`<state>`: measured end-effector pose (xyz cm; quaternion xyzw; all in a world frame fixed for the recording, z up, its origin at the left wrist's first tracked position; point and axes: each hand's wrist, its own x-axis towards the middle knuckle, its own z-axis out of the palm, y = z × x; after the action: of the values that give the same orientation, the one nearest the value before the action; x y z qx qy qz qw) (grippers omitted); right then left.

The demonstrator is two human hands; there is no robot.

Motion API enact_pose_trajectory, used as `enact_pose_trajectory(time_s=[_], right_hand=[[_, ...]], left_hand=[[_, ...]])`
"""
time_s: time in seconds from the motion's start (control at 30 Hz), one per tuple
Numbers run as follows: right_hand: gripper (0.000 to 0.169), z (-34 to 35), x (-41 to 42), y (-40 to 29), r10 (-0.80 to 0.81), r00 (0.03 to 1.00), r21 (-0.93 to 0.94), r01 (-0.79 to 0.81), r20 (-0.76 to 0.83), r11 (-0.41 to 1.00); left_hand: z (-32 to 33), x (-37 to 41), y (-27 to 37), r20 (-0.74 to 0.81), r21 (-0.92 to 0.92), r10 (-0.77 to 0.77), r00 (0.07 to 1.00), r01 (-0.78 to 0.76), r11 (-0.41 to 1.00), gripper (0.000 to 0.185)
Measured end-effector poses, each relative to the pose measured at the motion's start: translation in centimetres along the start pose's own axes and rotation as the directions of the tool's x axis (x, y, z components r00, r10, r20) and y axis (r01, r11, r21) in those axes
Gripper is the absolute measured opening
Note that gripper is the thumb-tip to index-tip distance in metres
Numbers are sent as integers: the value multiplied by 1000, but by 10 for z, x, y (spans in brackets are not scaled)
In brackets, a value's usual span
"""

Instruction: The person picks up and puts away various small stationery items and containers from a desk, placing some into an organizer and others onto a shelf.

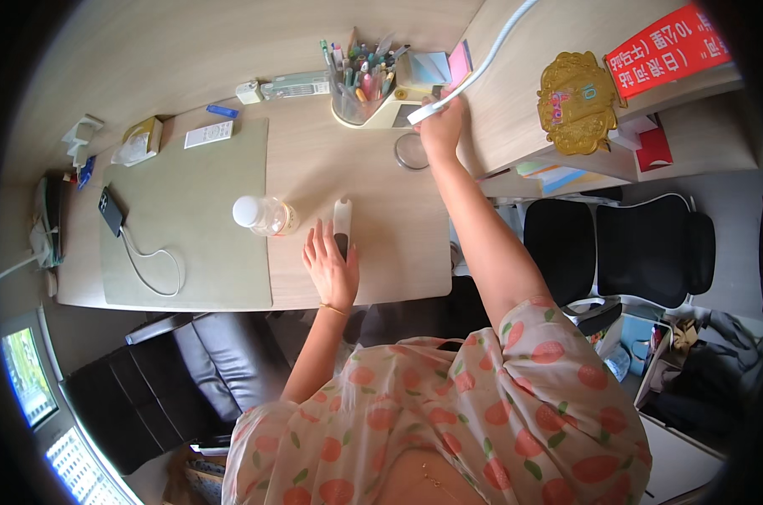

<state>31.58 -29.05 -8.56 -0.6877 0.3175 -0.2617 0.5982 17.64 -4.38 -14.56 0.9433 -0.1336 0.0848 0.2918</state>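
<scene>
My left hand (332, 265) is palm down over the desk (391, 252). A slim white object with a dark end (342, 221) lies between its thumb and forefinger, its near end hidden under the hand. Left of these is a clear bottle with a white cap (247, 211). My right hand (443, 129) reaches to the right side of a desk organizer (381, 117) full of pens. A white end piece (423, 113) on a thick white cord (495, 49) crosses in front of that hand, and the fingertips are largely hidden. A round clear disc (412, 151) lies just below.
A phone (110, 211) with a white cable, a remote control (208, 134) and a tissue box (143, 140) are on or by the green desk mat (230, 252). A gold plaque (577, 104) hangs at the shelf on the right. Black chairs (643, 249) stand beyond the desk edge.
</scene>
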Motion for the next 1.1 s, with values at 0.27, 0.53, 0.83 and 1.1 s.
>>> enact_pose_trajectory(time_s=[0.27, 0.53, 0.83, 1.1], right_hand=[[26, 13, 7, 37, -170, 983, -30, 172, 62, 985], [23, -8, -106, 31, 111, 845, 42, -156, 524, 987], [41, -70, -180, 36, 411, 617, -152, -428, 672, 891], [36, -124, -201, 36, 547, 582, -269, -496, 602, 825]], left_hand=[[14, -11, -10, -40, -205, -81, 996, 71, 976, 55], [-2, -17, -16, 524, -851, -321, 789, 496, -171, 48], [-9, 19, 39, 215, -812, -303, 928, 343, 472, 42], [9, 180, 127, -248, 18, 434, 866, -444, 896, 22]])
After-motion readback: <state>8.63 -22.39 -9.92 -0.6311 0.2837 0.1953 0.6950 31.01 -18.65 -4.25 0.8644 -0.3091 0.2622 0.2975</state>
